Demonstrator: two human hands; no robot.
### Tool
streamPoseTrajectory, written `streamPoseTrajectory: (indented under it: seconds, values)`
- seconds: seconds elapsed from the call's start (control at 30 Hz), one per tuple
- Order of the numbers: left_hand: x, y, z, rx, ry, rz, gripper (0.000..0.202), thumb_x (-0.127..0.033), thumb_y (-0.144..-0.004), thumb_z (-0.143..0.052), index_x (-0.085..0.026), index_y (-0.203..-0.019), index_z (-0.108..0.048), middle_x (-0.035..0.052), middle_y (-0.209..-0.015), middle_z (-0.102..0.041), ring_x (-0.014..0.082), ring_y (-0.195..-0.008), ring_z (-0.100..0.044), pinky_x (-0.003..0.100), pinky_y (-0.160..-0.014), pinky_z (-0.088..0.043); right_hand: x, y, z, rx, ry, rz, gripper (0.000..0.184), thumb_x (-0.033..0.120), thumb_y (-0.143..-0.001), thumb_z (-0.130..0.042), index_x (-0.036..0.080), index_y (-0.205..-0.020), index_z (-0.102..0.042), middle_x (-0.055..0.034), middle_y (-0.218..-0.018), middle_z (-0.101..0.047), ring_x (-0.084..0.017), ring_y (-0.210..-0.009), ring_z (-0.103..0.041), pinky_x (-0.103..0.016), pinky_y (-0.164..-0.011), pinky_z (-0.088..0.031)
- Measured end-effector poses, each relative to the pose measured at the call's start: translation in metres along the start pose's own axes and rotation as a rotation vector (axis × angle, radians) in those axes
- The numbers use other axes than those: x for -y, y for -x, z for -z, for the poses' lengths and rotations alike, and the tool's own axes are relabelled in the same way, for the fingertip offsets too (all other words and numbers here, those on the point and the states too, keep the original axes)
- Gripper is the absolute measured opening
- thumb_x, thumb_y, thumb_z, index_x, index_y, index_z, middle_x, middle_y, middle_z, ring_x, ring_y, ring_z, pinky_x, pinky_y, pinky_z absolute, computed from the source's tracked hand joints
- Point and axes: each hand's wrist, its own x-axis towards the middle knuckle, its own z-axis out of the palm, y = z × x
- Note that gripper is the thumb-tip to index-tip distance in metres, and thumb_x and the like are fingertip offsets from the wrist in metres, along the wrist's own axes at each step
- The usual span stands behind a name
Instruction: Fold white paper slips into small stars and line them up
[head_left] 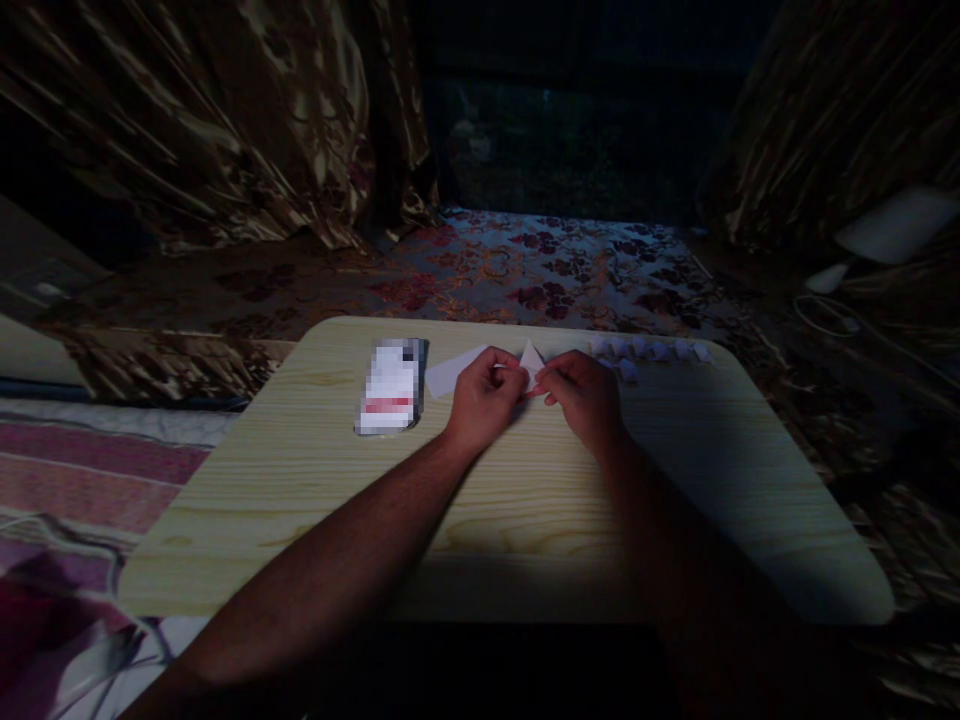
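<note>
Between my two hands, above the wooden table [360, 530], is a small piece of folded white paper [530, 357] with a pointed top. My left hand [487, 393] pinches its left side, with thumb and fingers closed. From the other side my right hand [583, 395] pinches it too, fingers curled in. My fingers hide the lower part of the paper. Just left of my left hand lies a flat white sheet of paper [448, 376]. Several small folded paper pieces [651, 349] sit in rows beyond my right hand, near the table's far right edge.
A white phone-like slab [390, 388], its surface blurred, lies on the table's left. A patterned cloth ledge [555, 265] runs behind the table. Gold curtains [300, 110] hang at the back. A white lamp [896, 228] with a cord stands at right; a striped bed cover [97, 450] is at left.
</note>
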Motion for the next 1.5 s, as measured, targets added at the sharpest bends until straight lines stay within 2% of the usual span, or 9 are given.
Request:
streamPoseTrajectory:
  seconds: [0.4, 0.7, 1.0, 1.23, 1.37, 1.5]
  values:
    - [-0.0004, 0.0013, 0.0008, -0.024, -0.074, -0.047, 0.015, -0.034, -0.08, -0.063, -0.02, -0.084, -0.059, -0.0023, -0.064, -0.064, 0.01, -0.051, -0.055, 0.02, -0.048, -0.04, -0.0003, 0.0001, -0.0015, 0.005, 0.014, -0.022, 0.012, 0.033, -0.076, -0.064, 0.021, -0.076, -0.065, 0.0005, -0.065, -0.07, -0.017, -0.059, -0.067, -0.026, -0.054, -0.052]
    - [-0.0025, -0.0006, 0.0041, -0.055, -0.262, -0.217, 0.011, -0.028, -0.08, -0.061, -0.018, -0.077, -0.063, -0.0011, -0.068, -0.062, 0.0111, -0.062, -0.055, 0.022, -0.06, -0.043, 0.0017, 0.0008, 0.0005, 0.005, 0.02, 0.011, 0.012, 0.032, -0.077, -0.064, 0.02, -0.076, -0.065, 0.0011, -0.062, -0.068, -0.016, -0.058, -0.065, -0.025, -0.053, -0.05]
    - [-0.002, -0.0001, 0.0041, -0.059, -0.203, -0.185, 0.011, -0.028, -0.078, -0.063, -0.018, -0.074, -0.065, -0.001, -0.068, -0.063, 0.0114, -0.061, -0.054, 0.023, -0.06, -0.042, 0.0005, 0.0004, 0.0006, 0.017, 0.045, 0.01, 0.013, 0.033, -0.078, -0.062, 0.021, -0.076, -0.065, 0.0013, -0.063, -0.067, -0.015, -0.058, -0.064, -0.025, -0.055, -0.049]
    - [-0.003, -0.001, 0.0035, -0.077, -0.173, -0.158, 0.011, -0.028, -0.076, -0.065, -0.018, -0.073, -0.066, -0.0007, -0.067, -0.064, 0.0118, -0.061, -0.054, 0.024, -0.06, -0.042, -0.0001, 0.0005, 0.0051, -0.039, 0.284, 0.165, 0.013, 0.033, -0.079, -0.062, 0.022, -0.074, -0.065, 0.0016, -0.063, -0.06, -0.014, -0.061, -0.055, -0.025, -0.057, -0.042]
    - [-0.0021, -0.0012, 0.0036, -0.086, -0.182, -0.164, 0.011, -0.029, -0.076, -0.066, -0.018, -0.074, -0.067, -0.0004, -0.068, -0.064, 0.0118, -0.061, -0.054, 0.024, -0.059, -0.041, -0.0021, 0.0015, 0.0032, -0.029, 0.276, 0.171, 0.007, 0.029, -0.077, -0.063, 0.022, -0.074, -0.063, 0.0038, -0.058, -0.054, -0.013, -0.056, -0.049, -0.024, -0.053, -0.038]
    - [-0.0018, -0.0008, 0.0042, -0.074, -0.202, -0.173, 0.012, -0.029, -0.077, -0.065, -0.018, -0.075, -0.067, -0.0006, -0.067, -0.063, 0.0115, -0.061, -0.053, 0.023, -0.059, -0.041, -0.0007, 0.0033, 0.0004, 0.006, 0.23, 0.159, 0.008, 0.028, -0.076, -0.063, 0.022, -0.074, -0.06, 0.0041, -0.058, -0.055, -0.012, -0.053, -0.049, -0.024, -0.051, -0.036]
